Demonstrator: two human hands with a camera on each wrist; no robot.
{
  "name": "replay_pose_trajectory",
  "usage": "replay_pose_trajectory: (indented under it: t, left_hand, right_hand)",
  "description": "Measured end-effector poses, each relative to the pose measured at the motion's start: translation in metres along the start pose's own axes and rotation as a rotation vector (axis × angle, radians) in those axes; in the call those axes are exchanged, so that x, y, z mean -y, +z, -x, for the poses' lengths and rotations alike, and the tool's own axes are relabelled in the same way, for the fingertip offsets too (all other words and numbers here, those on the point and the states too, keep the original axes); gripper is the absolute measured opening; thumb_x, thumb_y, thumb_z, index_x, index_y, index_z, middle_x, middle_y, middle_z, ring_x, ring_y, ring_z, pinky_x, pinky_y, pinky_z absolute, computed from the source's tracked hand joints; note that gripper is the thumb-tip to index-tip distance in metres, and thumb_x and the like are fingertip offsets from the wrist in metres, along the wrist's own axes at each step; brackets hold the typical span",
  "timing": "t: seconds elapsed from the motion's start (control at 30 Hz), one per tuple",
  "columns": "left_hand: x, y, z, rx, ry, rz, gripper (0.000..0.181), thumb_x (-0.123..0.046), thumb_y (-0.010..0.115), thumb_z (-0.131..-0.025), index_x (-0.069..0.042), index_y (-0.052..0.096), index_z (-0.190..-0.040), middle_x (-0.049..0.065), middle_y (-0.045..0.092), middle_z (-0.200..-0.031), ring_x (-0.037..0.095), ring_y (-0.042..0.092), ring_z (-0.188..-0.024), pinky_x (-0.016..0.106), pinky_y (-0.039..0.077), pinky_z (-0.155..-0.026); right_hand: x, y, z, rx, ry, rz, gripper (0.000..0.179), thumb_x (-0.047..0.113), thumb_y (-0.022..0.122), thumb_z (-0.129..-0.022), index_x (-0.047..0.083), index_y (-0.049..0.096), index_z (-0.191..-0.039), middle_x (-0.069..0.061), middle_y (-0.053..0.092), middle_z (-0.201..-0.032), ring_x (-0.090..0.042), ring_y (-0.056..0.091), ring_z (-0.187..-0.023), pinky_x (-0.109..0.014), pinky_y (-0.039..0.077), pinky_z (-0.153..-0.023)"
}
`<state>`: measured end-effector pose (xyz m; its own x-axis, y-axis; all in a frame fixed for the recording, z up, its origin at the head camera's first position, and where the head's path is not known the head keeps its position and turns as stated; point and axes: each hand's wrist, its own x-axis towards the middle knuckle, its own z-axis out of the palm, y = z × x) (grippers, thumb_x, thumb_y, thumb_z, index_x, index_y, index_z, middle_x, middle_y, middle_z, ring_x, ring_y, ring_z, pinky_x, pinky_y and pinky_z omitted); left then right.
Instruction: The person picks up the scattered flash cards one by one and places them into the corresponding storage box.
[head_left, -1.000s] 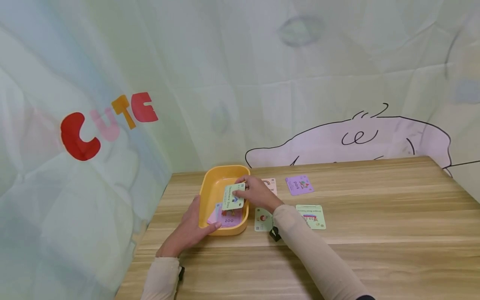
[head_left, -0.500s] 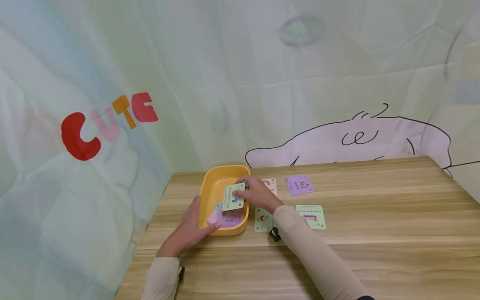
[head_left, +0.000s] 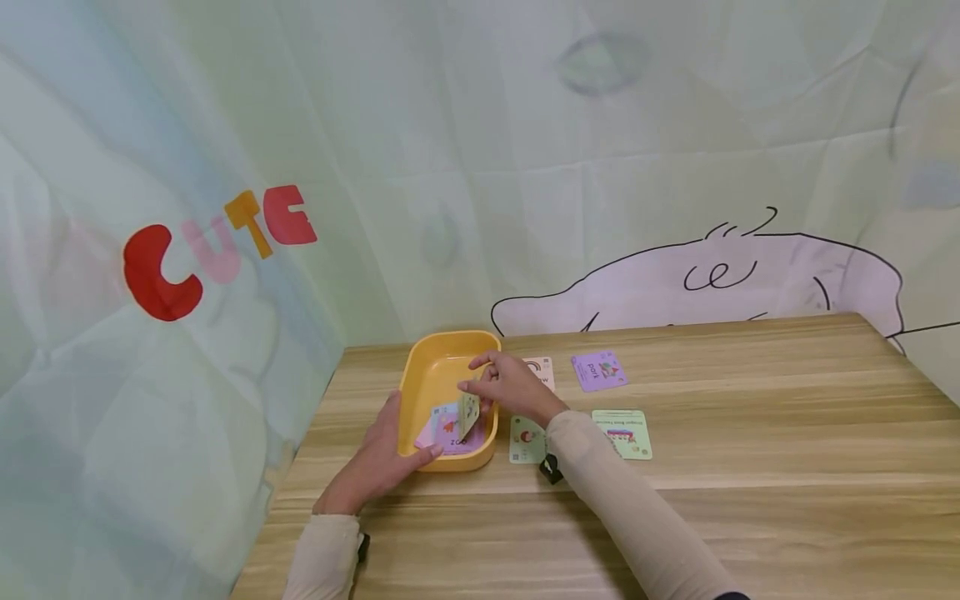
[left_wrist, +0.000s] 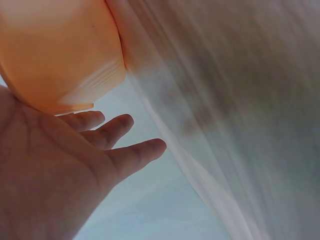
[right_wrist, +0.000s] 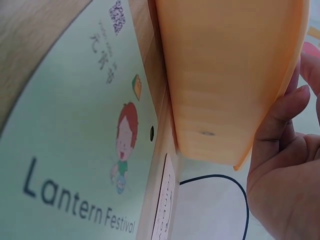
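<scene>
In the head view, my left hand [head_left: 375,467] rests against the left wall and near corner of a yellow tray [head_left: 427,371], thumb over its near rim. The left wrist view shows several fingers [left_wrist: 137,154] straight and spread beside the tray. My right hand [head_left: 513,387] is over the tray's right rim, thumb and forefinger apart. A green card [head_left: 468,412] stands steeply tilted just below those fingers; whether any finger touches it is hidden. A purple "zoo" card [head_left: 450,442] lies in the tray over other cards. In the right wrist view, the tray's outer wall hides some fingertips.
On the wooden table [head_left: 750,467], right of the tray, lie a purple "park" card [head_left: 600,371], a green "Dragon Boat Festival" card [head_left: 633,433], a "Lantern Festival" card [right_wrist: 75,150] and a partly hidden rainbow card [head_left: 543,371]. A printed curtain [head_left: 450,167] hangs behind.
The green "Teachers' Day" card lay flatter between my right thumb and fingers; now it is tipped nearly edge-on, lower in the tray, and the thumb has parted from it. My left hand stays put.
</scene>
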<state>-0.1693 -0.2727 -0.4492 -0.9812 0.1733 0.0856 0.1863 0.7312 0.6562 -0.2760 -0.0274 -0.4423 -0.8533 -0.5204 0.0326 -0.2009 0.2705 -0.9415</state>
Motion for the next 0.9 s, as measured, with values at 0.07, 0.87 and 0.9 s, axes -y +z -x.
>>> replay_pose_trajectory:
  t: [0.07, 0.87, 0.9]
  left_hand:
    - [0.000, 0.000, -0.001, -0.002, 0.003, 0.007, 0.094, -0.045, 0.080, -0.084, -0.013, 0.026, -0.155, 0.008, 0.046, -0.139, 0.025, 0.049, -0.117, 0.048, 0.043, -0.101]
    - [-0.001, 0.001, 0.001, 0.029, -0.092, -0.025, 0.105, -0.052, 0.076, -0.086, -0.014, 0.013, -0.161, 0.009, 0.030, -0.158, 0.029, 0.038, -0.135, 0.055, 0.032, -0.115]
    - [-0.001, 0.001, 0.001, 0.028, -0.090, -0.028, 0.104, -0.052, 0.076, -0.086, -0.014, 0.014, -0.160, 0.009, 0.031, -0.157, 0.029, 0.039, -0.134, 0.055, 0.033, -0.114]
  right_hand:
    - [0.000, -0.001, 0.000, 0.006, -0.001, -0.006, 0.059, 0.042, 0.076, -0.091, 0.006, 0.057, -0.133, -0.016, 0.068, -0.084, -0.022, 0.066, -0.064, -0.029, 0.048, -0.062]
    - [0.010, -0.007, 0.012, 0.039, -0.129, 0.225, 0.024, 0.023, 0.071, -0.097, 0.007, 0.071, -0.115, 0.003, 0.066, -0.096, -0.016, 0.060, -0.091, -0.027, 0.053, -0.080]
    - [0.010, -0.008, 0.013, 0.037, -0.136, 0.229, 0.023, 0.022, 0.071, -0.097, 0.007, 0.071, -0.114, 0.004, 0.066, -0.096, -0.015, 0.060, -0.092, -0.027, 0.053, -0.081]
